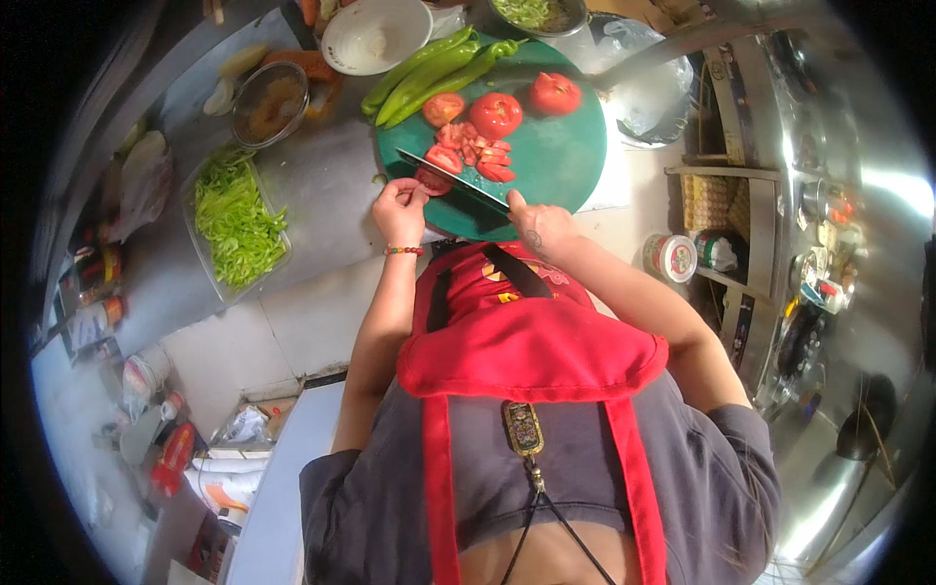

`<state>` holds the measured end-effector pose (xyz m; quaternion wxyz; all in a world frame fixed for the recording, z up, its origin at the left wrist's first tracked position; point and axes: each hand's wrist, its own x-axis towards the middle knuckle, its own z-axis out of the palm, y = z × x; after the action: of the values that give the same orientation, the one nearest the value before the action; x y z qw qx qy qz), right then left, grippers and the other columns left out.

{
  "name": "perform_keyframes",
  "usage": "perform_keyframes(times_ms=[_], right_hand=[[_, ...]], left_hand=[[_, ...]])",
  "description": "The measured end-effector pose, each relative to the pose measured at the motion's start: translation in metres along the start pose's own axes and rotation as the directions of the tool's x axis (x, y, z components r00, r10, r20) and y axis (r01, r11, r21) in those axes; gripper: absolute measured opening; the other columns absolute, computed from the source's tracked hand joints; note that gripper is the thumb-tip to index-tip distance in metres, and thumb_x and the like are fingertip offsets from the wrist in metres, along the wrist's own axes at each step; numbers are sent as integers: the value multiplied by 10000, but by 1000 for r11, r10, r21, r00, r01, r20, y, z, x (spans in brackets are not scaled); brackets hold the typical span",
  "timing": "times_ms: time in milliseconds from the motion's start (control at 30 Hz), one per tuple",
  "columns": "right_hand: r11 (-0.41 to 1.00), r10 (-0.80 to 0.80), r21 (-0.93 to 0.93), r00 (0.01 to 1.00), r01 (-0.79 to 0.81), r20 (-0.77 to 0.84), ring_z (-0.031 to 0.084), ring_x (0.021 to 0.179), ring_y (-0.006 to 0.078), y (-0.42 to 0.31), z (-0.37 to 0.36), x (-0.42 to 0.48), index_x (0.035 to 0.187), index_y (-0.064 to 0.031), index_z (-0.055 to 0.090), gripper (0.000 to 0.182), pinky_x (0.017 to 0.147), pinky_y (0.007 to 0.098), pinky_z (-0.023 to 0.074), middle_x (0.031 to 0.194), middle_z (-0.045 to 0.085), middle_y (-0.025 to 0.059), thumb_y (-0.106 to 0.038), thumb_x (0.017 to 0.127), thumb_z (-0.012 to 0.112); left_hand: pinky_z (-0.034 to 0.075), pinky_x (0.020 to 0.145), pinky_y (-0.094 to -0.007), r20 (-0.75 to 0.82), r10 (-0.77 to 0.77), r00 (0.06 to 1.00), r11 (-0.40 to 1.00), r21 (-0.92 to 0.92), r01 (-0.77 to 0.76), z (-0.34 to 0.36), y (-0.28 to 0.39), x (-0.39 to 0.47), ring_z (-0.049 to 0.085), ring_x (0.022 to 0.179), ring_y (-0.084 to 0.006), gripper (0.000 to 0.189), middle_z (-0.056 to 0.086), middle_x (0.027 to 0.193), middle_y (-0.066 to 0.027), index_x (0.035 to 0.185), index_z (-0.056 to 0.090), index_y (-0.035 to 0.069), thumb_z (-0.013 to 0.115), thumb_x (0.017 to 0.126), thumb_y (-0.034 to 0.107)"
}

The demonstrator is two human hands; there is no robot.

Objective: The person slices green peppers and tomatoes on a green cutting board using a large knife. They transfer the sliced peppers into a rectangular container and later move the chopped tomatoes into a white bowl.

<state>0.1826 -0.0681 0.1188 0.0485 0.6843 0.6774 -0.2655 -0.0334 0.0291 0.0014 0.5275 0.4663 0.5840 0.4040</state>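
My right hand (pixel 545 225) grips a broad kitchen knife (pixel 461 184), its blade slanting up and left over a round green cutting board (pixel 567 161). On the near side of the blade, the fingertips of my left hand (pixel 401 210) hold a piece of tomato (pixel 433 181). Just beyond the blade lies a cut tomato piece (pixel 444 159), with chopped tomato chunks (pixel 474 145) around it. Farther back sit a whole tomato (pixel 556 93), another tomato (pixel 496 115) and a smaller tomato piece (pixel 443 109). Several long green peppers (pixel 439 73) rest across the board's far left edge.
On the metal counter (pixel 325 179) at left stands a clear tray of shredded green pepper (pixel 238 219). Behind it is a metal bowl (pixel 270 104); a white bowl (pixel 376 35) stands at the back. A plastic-lined bin (pixel 651 80) and a lidded tub (pixel 670 258) are at right.
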Motion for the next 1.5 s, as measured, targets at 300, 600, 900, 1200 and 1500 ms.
perform_keyframes(times_ms=[300, 600, 900, 1200, 1500], right_hand=[[970, 149, 219, 970, -106, -191, 640, 686, 466, 12, -53, -36, 1106, -72, 422, 185, 597, 567, 495, 703, 628, 266, -155, 974, 523], [941, 172, 309, 981, -137, -89, 655, 744, 469, 18, -35, -53, 1083, -66, 406, 183, 650, 556, 503, 754, 674, 228, -188, 986, 502], [993, 109, 59, 993, -107, -34, 670, 762, 452, 1, -12, 8, 1100, -42, 396, 196, 677, 555, 524, 800, 673, 266, -129, 941, 470], [998, 57, 34, 998, -55, -40, 687, 754, 431, -1, 1, 21, 1083, -41, 408, 207, 642, 535, 535, 800, 683, 253, -62, 889, 477], [996, 68, 62, 997, -66, -29, 693, 771, 423, -11, 20, 11, 1206, -38, 422, 309, 688, 517, 546, 823, 691, 244, -121, 914, 483]], left_hand=[[568, 753, -330, 398, -54, 916, 880, 453, -145, -18, 26, 11, 672, 874, -218, 823, 641, 952, -115, 1422, 438, 169, 769, 703, -59], [583, 739, -316, 476, 156, 865, 889, 315, -333, 7, 22, 23, 627, 833, -203, 622, 497, 1171, -132, 1214, 578, 71, 809, 653, -64], [608, 751, -297, 233, 198, 952, 934, 249, -255, 30, 9, -16, 606, 831, -193, 569, 470, 1188, -116, 1174, 543, 53, 800, 679, -59], [575, 824, -348, 189, 282, 941, 918, 231, -322, 23, 6, -21, 632, 1000, -277, 345, 561, 1153, -133, 1009, 606, 18, 775, 714, -37], [582, 892, -355, 204, 310, 929, 926, 159, -344, 11, -3, -23, 653, 1026, -268, 323, 592, 1165, -143, 1056, 618, -7, 735, 757, -41]])
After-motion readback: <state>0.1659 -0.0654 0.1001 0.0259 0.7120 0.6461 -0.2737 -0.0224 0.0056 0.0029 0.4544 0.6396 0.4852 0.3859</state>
